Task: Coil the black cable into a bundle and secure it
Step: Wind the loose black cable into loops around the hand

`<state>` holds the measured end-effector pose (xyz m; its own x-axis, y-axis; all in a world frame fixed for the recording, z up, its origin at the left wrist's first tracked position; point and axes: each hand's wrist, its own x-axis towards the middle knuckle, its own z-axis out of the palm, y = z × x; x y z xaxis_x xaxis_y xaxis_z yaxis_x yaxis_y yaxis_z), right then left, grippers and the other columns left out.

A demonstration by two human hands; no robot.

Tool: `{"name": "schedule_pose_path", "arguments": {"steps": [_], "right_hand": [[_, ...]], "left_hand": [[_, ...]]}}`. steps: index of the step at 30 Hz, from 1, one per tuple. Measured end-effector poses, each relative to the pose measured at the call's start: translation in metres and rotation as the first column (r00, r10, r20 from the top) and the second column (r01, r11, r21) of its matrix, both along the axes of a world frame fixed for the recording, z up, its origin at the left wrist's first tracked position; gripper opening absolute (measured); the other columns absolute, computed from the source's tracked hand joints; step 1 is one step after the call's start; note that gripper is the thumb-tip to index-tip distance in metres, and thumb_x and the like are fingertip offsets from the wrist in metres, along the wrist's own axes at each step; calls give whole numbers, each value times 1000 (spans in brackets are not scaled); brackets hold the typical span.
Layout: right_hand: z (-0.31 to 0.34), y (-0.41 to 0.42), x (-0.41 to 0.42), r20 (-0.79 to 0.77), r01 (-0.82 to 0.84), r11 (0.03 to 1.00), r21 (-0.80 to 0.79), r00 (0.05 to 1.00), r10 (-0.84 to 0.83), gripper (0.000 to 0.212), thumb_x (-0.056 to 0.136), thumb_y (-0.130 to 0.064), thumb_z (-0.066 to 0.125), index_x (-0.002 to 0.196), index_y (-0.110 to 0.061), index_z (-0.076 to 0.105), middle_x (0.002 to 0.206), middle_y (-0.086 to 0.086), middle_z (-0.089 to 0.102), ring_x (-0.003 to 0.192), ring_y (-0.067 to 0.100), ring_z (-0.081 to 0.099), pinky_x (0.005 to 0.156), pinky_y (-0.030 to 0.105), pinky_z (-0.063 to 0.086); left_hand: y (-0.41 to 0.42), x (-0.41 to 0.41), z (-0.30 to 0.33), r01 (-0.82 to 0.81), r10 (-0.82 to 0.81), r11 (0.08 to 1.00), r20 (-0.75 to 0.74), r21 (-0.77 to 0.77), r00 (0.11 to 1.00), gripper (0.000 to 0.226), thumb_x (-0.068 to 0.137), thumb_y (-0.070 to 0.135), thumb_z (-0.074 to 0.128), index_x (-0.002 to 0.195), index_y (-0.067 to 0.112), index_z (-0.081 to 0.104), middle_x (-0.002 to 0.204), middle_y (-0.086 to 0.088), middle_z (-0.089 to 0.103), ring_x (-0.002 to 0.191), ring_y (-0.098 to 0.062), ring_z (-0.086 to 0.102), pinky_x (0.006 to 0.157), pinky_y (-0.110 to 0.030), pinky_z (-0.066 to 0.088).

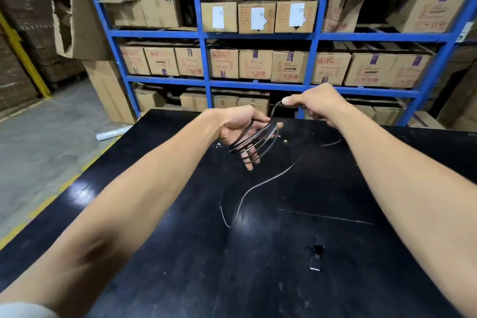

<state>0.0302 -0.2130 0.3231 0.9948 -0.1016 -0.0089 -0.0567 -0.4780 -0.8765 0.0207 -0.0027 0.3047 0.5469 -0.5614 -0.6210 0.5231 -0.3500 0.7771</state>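
Several loops of the thin black cable (258,141) are wound around the fingers of my left hand (238,128), held above the far half of the black table (180,253). My right hand (316,103) is a little higher and to the right, pinching the cable strand between thumb and fingers where it leaves the coil. The loose rest of the cable (258,184) trails in a curve across the tabletop toward me and ends in a sharp bend. A small black strap-like piece (317,257) lies on the table near my right forearm.
Blue shelving (204,59) packed with cardboard boxes stands right behind the table. Taller boxes (108,88) are stacked at the left of it. A white roll (113,133) lies on the concrete floor left of the table. Yellow floor lines run along the table's left side.
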Motion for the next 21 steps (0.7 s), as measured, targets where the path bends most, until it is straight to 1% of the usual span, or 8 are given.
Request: {"name": "schedule_pose_path", "arguments": {"steps": [2, 5, 8, 11, 13, 15, 17, 21], "right_hand": [[13, 2, -2, -2, -87, 996, 23, 996, 88, 29, 85, -36, 77, 83, -8, 80, 77, 1, 68, 47, 10, 43, 54, 25, 39], [10, 5, -12, -22, -200, 980, -18, 980, 199, 32, 96, -34, 62, 84, -11, 80, 69, 0, 65, 44, 9, 45, 50, 24, 37], [-15, 8, -29, -66, -336, 940, 57, 938, 340, 36, 102, -36, 55, 95, -11, 79, 63, -1, 59, 45, 11, 44, 48, 24, 35], [-56, 15, -42, -76, -459, 864, 206, 873, 481, 37, 104, -38, 51, 98, -14, 79, 63, -1, 54, 49, 12, 38, 48, 23, 32], [-82, 22, -49, -99, -510, 822, 254, 831, 547, 36, 105, -41, 49, 100, -19, 78, 64, -1, 51, 49, 11, 35, 49, 22, 32], [-102, 29, -53, -165, -526, 826, 203, 813, 558, 39, 105, -45, 49, 101, -20, 78, 66, -2, 50, 49, 11, 36, 50, 23, 35], [-113, 33, -51, -196, -469, 883, 37, 863, 466, 47, 101, -56, 50, 92, -20, 79, 66, -4, 49, 49, 10, 39, 54, 25, 38], [-101, 19, -28, 6, -86, 959, -272, 996, 91, 57, 90, -68, 56, 63, -21, 70, 56, -10, 59, 62, 13, 57, 69, 26, 39]], "left_hand": [[3, 9, -4, -131, 132, 991, 34, -12, 991, 42, 103, 39, 31, 122, 17, 61, 127, -15, 53, 122, -63, 42, 95, -83, 26], [11, 22, -3, -304, 318, 930, 37, -205, 947, 48, 103, 38, 30, 143, 17, 47, 132, -19, 49, 127, -57, 42, 89, -86, 28], [17, 30, 7, -453, 511, 776, 16, -438, 859, 42, 104, 34, 28, 133, 18, 55, 126, -16, 54, 115, -57, 52, 88, -86, 29], [22, 35, 18, -518, 598, 602, -87, -608, 797, 48, 103, 34, 27, 142, 13, 44, 152, -22, 35, 132, -66, 28, 89, -86, 27], [21, 32, 26, -486, 574, 544, -119, -684, 810, 52, 103, 36, 25, 151, 16, 31, 157, -24, 23, 127, -72, 25, 90, -85, 29], [16, 24, 37, -415, 502, 550, -111, -725, 858, 50, 104, 36, 27, 150, 20, 35, 157, -22, 26, 122, -74, 32, 93, -83, 30], [12, 14, 44, -269, 365, 641, -22, -719, 931, 46, 104, 38, 28, 146, 28, 43, 158, -13, 30, 122, -72, 36, 94, -81, 33], [17, 3, 36, 55, -17, 826, 72, -561, 997, 46, 104, 44, 24, 149, 42, 33, 161, 6, 27, 134, -63, 28, 97, -77, 35]]}}
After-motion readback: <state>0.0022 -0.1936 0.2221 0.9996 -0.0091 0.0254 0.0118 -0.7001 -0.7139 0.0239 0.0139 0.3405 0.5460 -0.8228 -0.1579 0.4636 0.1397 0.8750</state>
